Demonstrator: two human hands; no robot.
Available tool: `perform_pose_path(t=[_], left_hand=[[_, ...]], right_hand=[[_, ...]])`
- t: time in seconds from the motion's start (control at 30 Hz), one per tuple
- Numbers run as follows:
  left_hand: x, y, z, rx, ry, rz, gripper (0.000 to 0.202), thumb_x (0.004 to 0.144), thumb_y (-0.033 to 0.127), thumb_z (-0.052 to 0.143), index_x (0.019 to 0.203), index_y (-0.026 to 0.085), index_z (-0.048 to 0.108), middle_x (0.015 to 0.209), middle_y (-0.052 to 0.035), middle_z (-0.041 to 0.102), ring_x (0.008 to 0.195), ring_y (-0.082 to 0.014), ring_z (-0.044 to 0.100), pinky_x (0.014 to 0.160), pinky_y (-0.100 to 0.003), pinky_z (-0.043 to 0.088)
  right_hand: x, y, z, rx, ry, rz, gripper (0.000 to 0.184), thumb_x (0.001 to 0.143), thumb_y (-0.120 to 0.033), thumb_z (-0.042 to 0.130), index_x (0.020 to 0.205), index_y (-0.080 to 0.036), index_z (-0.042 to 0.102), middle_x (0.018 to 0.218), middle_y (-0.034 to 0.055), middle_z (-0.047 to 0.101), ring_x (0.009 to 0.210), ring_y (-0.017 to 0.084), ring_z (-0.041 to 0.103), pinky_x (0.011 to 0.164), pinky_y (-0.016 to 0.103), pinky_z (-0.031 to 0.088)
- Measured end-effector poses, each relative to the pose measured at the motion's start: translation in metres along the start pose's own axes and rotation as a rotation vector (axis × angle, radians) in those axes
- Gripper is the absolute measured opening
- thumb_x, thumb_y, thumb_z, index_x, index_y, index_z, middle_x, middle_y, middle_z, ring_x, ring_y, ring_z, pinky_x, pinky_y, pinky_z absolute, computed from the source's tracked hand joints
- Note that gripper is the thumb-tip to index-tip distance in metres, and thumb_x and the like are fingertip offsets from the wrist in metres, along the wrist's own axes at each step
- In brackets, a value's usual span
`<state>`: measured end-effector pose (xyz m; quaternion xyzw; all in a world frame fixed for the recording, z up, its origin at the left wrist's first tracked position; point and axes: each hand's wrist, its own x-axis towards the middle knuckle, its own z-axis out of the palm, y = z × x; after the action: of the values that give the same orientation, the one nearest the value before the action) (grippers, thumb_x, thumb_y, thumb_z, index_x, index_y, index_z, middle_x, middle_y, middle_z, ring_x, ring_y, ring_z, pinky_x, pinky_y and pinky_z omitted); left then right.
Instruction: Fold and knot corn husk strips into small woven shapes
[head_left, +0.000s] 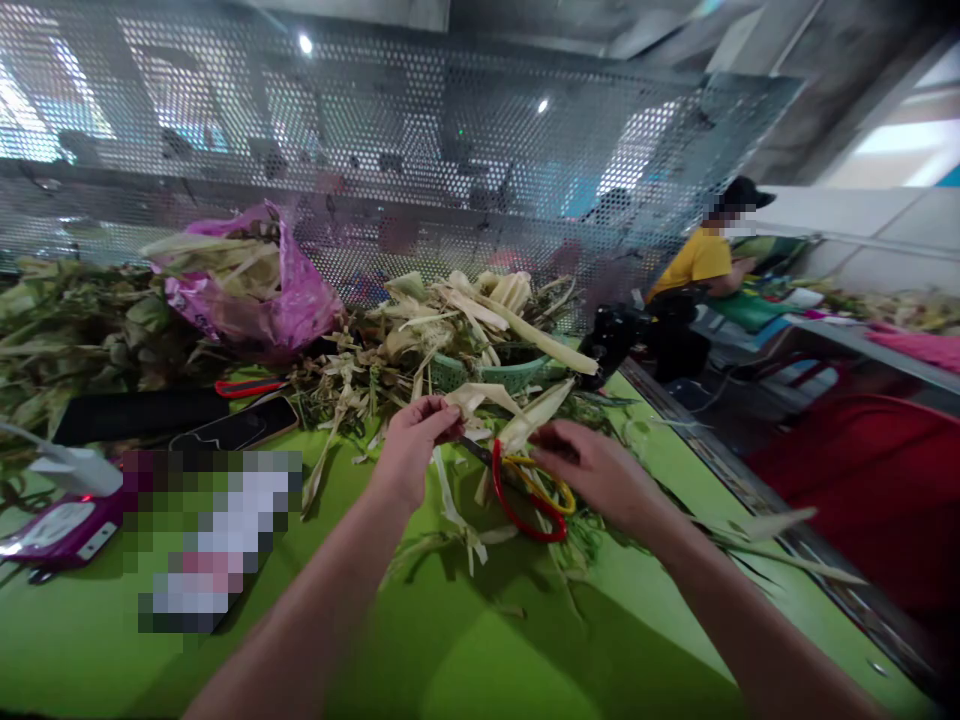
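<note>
My left hand (pixel 412 440) pinches the end of a pale, dry corn husk strip (pixel 487 393) between thumb and fingers. The strip bends over to the right, towards a wider corn husk (pixel 532 415). My right hand (pixel 589 462) has its fingers curled at the lower edge of that wider husk; the fingertips are partly hidden. Just beneath, scissors (pixel 531 512) with one red and one yellow handle loop lie between my hands, their blades pointing up and left. Thin husk shreds (pixel 457 510) lie on the green table (pixel 465 640) below.
Behind my hands stands a green basket (pixel 487 375) heaped with husks. A pink plastic bag (pixel 300 290) of husks, a phone (pixel 240 425), a red-handled tool (pixel 247 387) and a purple power strip (pixel 67 525) are left. A perforated metal screen (pixel 420 150) backs the table. A person in yellow (pixel 697 258) sits right.
</note>
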<state>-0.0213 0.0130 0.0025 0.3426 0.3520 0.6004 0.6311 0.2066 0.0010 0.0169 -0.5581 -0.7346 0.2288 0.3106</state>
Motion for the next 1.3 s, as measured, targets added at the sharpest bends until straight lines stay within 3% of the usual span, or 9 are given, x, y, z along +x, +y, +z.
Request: perform_pose_path(t=[0.1, 0.27, 0.33, 0.43, 0.57, 0.8, 1.0, 1.13, 1.3], left_hand=[[0.001, 0.005, -0.002, -0.051, 0.030, 0.011, 0.021, 0.061, 0.027, 0.076, 0.068, 0.014, 0.061, 0.064, 0.0008, 0.060, 0.059, -0.0088, 0.055, 0.066, -0.024, 0.044], [0.000, 0.008, -0.001, -0.085, 0.039, 0.010, 0.022, 0.058, 0.026, 0.077, 0.066, 0.014, 0.061, 0.061, 0.0011, 0.059, 0.057, -0.0084, 0.054, 0.064, -0.023, 0.043], [0.001, 0.009, -0.002, -0.095, 0.051, 0.001, 0.022, 0.058, 0.026, 0.077, 0.065, 0.013, 0.061, 0.060, 0.0012, 0.058, 0.056, -0.0081, 0.054, 0.063, -0.023, 0.043], [0.002, 0.010, -0.004, -0.113, 0.058, -0.006, 0.023, 0.058, 0.026, 0.078, 0.065, 0.013, 0.060, 0.060, 0.0011, 0.059, 0.056, -0.0077, 0.053, 0.062, -0.022, 0.042], [0.004, 0.010, -0.005, -0.143, 0.077, 0.003, 0.025, 0.057, 0.027, 0.079, 0.064, 0.013, 0.060, 0.060, 0.0015, 0.059, 0.055, -0.0069, 0.052, 0.062, -0.022, 0.042], [0.006, 0.004, -0.007, -0.141, 0.082, -0.006, 0.027, 0.059, 0.029, 0.079, 0.069, 0.013, 0.060, 0.064, 0.0002, 0.061, 0.055, -0.0076, 0.053, 0.062, -0.022, 0.043], [0.005, 0.003, -0.006, -0.171, 0.094, 0.002, 0.026, 0.058, 0.028, 0.079, 0.068, 0.013, 0.061, 0.065, -0.0004, 0.062, 0.055, -0.0069, 0.052, 0.063, -0.022, 0.043], [0.003, 0.005, -0.003, -0.178, 0.086, -0.010, 0.025, 0.057, 0.027, 0.079, 0.066, 0.013, 0.061, 0.062, 0.0011, 0.059, 0.054, -0.0067, 0.051, 0.063, -0.023, 0.043], [0.000, 0.001, 0.003, -0.126, 0.072, -0.033, 0.020, 0.058, 0.024, 0.076, 0.066, 0.014, 0.061, 0.062, 0.0008, 0.060, 0.055, -0.0076, 0.052, 0.062, -0.023, 0.042]], right_hand=[[-0.018, 0.005, 0.011, -0.290, -0.095, -0.058, 0.026, 0.066, -0.031, 0.072, 0.091, -0.023, 0.069, 0.085, 0.0077, 0.067, 0.073, 0.025, 0.058, 0.064, 0.034, 0.039], [-0.025, -0.003, 0.027, -0.436, -0.158, -0.006, 0.044, 0.061, -0.011, 0.059, 0.104, -0.023, 0.062, 0.086, 0.0093, 0.066, 0.071, 0.023, 0.057, 0.059, 0.032, 0.034], [-0.023, -0.005, 0.024, -0.352, -0.152, 0.058, 0.046, 0.060, -0.010, 0.056, 0.104, -0.022, 0.061, 0.077, 0.0054, 0.064, 0.062, 0.020, 0.053, 0.055, 0.030, 0.032], [-0.021, -0.001, 0.011, 0.033, -0.186, 0.177, 0.045, 0.062, -0.014, 0.057, 0.106, -0.021, 0.061, 0.070, 0.0009, 0.059, 0.058, 0.017, 0.052, 0.052, 0.028, 0.035], [-0.030, 0.008, -0.010, 0.462, -0.171, 0.339, 0.049, 0.062, -0.021, 0.069, 0.110, -0.023, 0.065, 0.086, 0.0051, 0.066, 0.073, 0.020, 0.060, 0.056, 0.027, 0.043], [-0.053, 0.009, -0.018, 0.505, -0.230, 0.445, 0.063, 0.068, -0.047, 0.076, 0.126, -0.028, 0.059, 0.072, 0.0012, 0.062, 0.052, 0.012, 0.052, 0.044, 0.021, 0.040], [-0.048, 0.001, -0.017, 0.269, -0.315, 0.262, 0.073, 0.075, -0.056, 0.066, 0.139, -0.027, 0.045, 0.110, 0.0098, 0.065, 0.097, 0.027, 0.061, 0.077, 0.033, 0.053], [-0.043, -0.008, -0.015, 0.244, -0.372, 0.143, 0.072, 0.081, -0.056, 0.058, 0.143, -0.027, 0.038, 0.135, 0.0096, 0.053, 0.126, 0.033, 0.046, 0.100, 0.043, 0.042], [-0.032, -0.023, -0.007, 0.303, -0.392, 0.088, 0.068, 0.082, -0.056, 0.056, 0.142, -0.029, 0.040, 0.144, 0.0069, 0.045, 0.131, 0.033, 0.041, 0.107, 0.044, 0.034]])
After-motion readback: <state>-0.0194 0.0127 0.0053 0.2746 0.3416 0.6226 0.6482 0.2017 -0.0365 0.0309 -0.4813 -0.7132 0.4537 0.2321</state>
